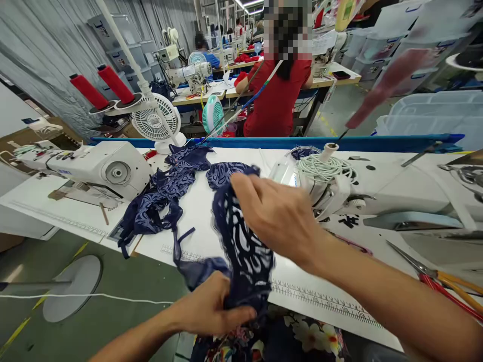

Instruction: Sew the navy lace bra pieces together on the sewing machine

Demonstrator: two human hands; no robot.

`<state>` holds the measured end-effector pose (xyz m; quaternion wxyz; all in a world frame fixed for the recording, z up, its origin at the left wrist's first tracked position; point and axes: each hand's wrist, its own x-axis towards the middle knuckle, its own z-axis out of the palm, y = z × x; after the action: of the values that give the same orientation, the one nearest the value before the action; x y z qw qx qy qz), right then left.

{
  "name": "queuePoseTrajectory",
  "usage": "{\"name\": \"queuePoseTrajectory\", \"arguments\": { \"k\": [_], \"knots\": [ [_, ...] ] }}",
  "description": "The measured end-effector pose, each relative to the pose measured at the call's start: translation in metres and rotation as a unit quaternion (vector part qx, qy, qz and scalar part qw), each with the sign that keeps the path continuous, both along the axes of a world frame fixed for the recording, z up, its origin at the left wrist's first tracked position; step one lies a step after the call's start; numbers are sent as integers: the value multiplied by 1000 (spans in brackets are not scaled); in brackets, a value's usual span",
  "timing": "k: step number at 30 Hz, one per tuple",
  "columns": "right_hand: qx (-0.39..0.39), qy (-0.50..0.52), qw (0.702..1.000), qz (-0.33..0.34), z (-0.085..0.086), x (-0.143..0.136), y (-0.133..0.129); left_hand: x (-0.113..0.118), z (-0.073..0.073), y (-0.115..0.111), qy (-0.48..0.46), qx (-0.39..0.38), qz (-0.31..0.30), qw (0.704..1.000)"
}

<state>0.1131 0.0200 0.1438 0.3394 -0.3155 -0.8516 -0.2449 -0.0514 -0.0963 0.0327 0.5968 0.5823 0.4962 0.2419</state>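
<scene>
A navy garment piece with a pale swirl pattern (247,241) is stretched between my two hands over the table's front edge. My right hand (279,216) pinches its top end, fingers closed. Lower down, my left hand (217,306) grips the bottom end, with the thumb lying over the cloth. To the left, a heap of similar navy pieces (166,186) lies on the white table (204,206), with a strap hanging toward my left hand. Just behind my right hand is another patterned navy piece (226,173).
A white sewing machine (109,168) stands at left, another machine (400,186) at right. Scissors (430,274) lie at the right edge. Behind are a white fan (156,118), red thread cones (115,85) and a person in red (269,100). A ruler strip (324,296) runs along the front.
</scene>
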Motion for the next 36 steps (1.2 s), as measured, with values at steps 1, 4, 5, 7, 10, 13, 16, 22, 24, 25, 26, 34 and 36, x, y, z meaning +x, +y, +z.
{"name": "queuePoseTrajectory", "arguments": {
  "k": [1,4,5,7,10,13,16,22,24,25,26,34,36],
  "knots": [
    [-1,14,1000,-3,7,-8,7,6,-1,11,-29,-31,19,999],
    [-7,36,999,17,1,-17,14,24,-9,56,-144,-42,223,963],
    [-11,38,999,37,-11,-14,9,26,-14,69,-175,-2,271,947],
    [-30,37,994,96,-48,2,-7,23,-23,85,-189,34,296,936],
    [-162,-18,972,171,-116,43,-38,8,-38,82,-85,63,303,947],
    [-223,-47,957,179,-166,78,-57,4,-44,70,135,297,263,908],
    [-231,-56,955,175,-178,92,-57,22,-45,75,194,482,-8,854],
    [-243,-30,963,117,-157,109,-31,59,-56,100,289,504,-128,804],
    [-208,-36,977,39,-158,119,-18,61,-57,103,304,492,-108,809],
    [-191,-50,980,5,-160,123,-11,62,-57,105,310,485,-105,811],
    [-179,-70,981,-24,-163,127,-4,62,-56,107,318,479,-105,812],
    [-204,-71,976,-13,-170,133,4,68,-47,143,405,405,-172,801],
    [-214,-35,976,32,-167,135,-3,72,-48,150,394,402,-173,809]
  ]
}}
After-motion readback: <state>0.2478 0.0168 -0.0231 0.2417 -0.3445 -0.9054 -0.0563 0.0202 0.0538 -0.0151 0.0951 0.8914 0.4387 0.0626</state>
